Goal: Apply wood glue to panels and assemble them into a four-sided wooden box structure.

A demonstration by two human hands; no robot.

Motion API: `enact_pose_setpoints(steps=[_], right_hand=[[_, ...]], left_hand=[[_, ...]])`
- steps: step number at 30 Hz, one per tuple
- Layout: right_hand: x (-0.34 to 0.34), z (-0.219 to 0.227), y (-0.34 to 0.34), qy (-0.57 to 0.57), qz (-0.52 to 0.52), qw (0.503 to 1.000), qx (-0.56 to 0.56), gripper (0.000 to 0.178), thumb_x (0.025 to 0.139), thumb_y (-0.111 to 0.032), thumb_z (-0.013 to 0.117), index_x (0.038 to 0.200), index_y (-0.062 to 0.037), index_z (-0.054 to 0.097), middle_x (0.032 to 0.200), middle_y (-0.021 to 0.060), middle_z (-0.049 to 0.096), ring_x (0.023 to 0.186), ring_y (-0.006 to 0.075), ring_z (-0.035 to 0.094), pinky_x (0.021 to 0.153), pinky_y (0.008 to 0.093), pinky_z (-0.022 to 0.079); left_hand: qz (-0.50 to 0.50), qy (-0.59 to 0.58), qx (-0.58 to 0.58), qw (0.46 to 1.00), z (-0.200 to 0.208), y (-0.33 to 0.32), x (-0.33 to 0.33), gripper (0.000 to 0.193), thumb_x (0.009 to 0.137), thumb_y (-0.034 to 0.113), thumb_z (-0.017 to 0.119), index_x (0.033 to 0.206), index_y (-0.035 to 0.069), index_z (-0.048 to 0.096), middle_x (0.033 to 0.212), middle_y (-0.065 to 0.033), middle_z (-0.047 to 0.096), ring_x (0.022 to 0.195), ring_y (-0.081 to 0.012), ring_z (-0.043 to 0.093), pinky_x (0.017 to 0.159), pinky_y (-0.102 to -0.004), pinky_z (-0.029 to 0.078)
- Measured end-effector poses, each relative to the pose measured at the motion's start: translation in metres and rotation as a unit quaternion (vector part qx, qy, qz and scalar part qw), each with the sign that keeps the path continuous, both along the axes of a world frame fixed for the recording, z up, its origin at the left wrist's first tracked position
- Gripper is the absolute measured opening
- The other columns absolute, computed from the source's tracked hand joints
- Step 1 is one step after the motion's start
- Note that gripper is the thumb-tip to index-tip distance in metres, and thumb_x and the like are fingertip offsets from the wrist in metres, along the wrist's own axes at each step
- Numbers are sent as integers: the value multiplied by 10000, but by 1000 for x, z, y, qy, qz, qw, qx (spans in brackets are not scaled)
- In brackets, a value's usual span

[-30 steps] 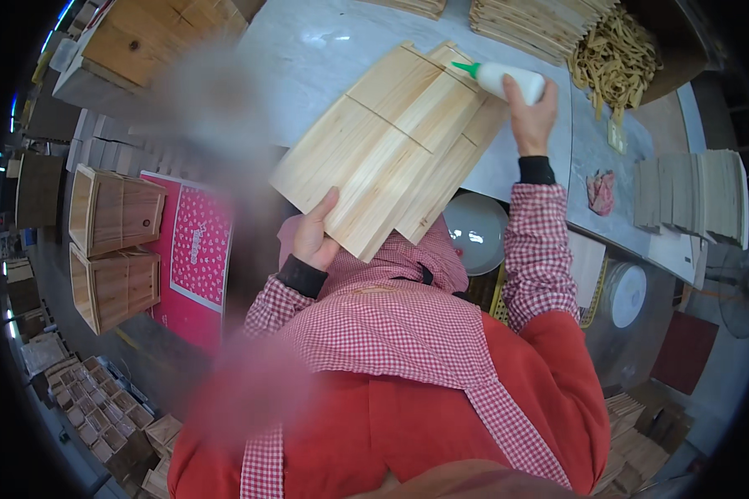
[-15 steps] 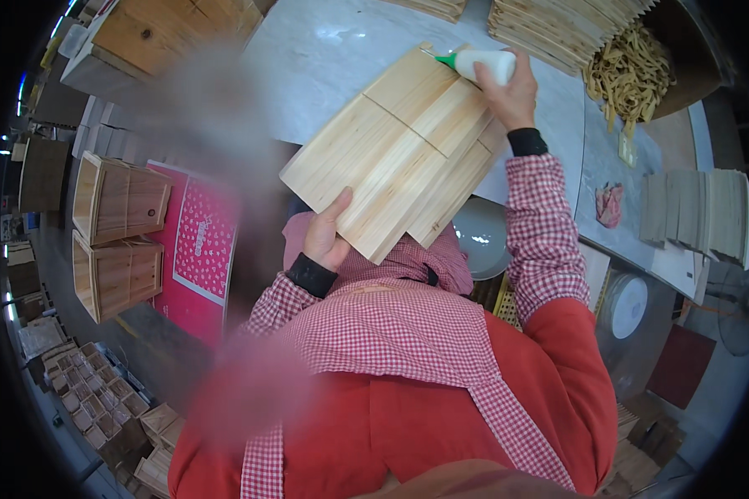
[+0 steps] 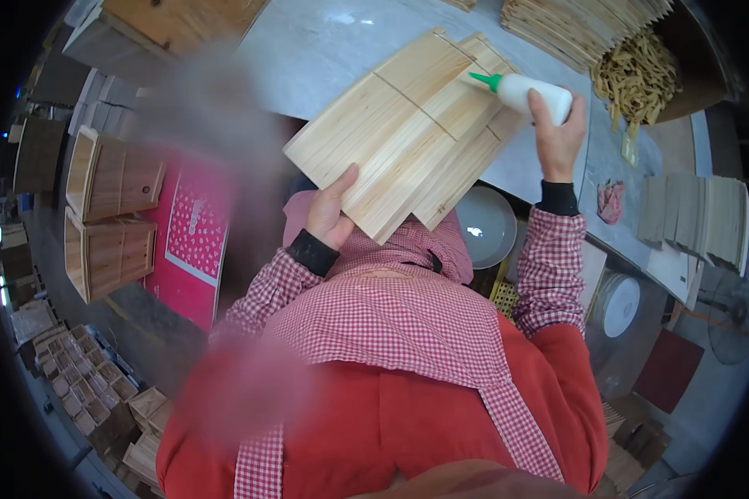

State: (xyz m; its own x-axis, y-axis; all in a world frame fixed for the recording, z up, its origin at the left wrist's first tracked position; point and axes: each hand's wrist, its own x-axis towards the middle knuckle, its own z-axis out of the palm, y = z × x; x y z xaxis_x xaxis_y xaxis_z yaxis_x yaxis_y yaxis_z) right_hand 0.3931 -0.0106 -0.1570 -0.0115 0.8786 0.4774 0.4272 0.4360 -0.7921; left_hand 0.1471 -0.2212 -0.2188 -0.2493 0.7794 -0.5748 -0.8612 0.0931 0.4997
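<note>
My left hand (image 3: 331, 214) grips the near left edge of a pale wooden panel (image 3: 366, 137), thumb on top. The panel is tapered, with grooves cut across it. A second wooden panel (image 3: 453, 183) lies partly under it, offset to the right. My right hand (image 3: 560, 137) is wrapped round a white squeeze bottle (image 3: 534, 96) with a green nozzle. The bottle is tilted, its tip pointing left just above the far right part of the panels. Whether the tip touches the wood I cannot tell.
A grey-white worktable (image 3: 324, 58) lies beneath the panels' far end. Stacked wooden boards (image 3: 558, 29) and a box of thin wood strips (image 3: 641, 79) stand far right. A pink cloth (image 3: 610, 202), grey stacked panels (image 3: 695, 218), a round basin (image 3: 484, 229) and wooden boxes (image 3: 112, 254) surround me.
My right hand has drawn the bottle to the right and nearer, away from the panel's far corner. My left hand still holds the panel, which has shifted slightly.
</note>
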Motion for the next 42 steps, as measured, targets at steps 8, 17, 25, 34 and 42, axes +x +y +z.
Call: enact_pose_setpoints(steps=[8,17,25,34,42], right_hand=[[-102,-22,-27,61,88,994,-16,489,736,-279,789,1039,12,538,925,163,633,822,238,629,716,353,506],[-96,-24,-26,-50,122,988,79,462,726,-220,766,1041,23,531,882,178,598,784,329,616,690,378,500],[-10,-3,-72,-122,112,984,59,426,739,-193,759,1048,2,541,868,155,594,750,297,610,669,374,497],[37,-20,-87,186,-18,975,-116,377,820,-227,722,1053,-5,525,836,73,578,672,165,582,544,279,478],[45,-37,-26,352,-135,921,-95,352,852,-276,696,983,-3,519,814,84,593,596,121,551,448,244,409]], left_hand=[[5,-9,8,1000,-15,1,-1,527,860,103,680,1309,-4,425,1254,-134,533,1130,-249,548,965,-382,467],[-12,-14,29,999,-20,3,-3,564,871,110,667,1345,13,376,1289,-148,500,1189,-276,504,1012,-410,436],[-5,-12,-1,1000,-1,3,1,551,861,102,675,1327,7,397,1263,-148,519,1163,-273,527,983,-406,460],[-38,-30,29,998,5,5,-11,560,897,142,631,1352,1,338,1302,-184,477,1198,-296,507,1003,-437,455],[-45,-30,9,999,9,6,-20,508,903,125,615,1333,15,368,1288,-167,497,1189,-295,513,999,-447,458]])
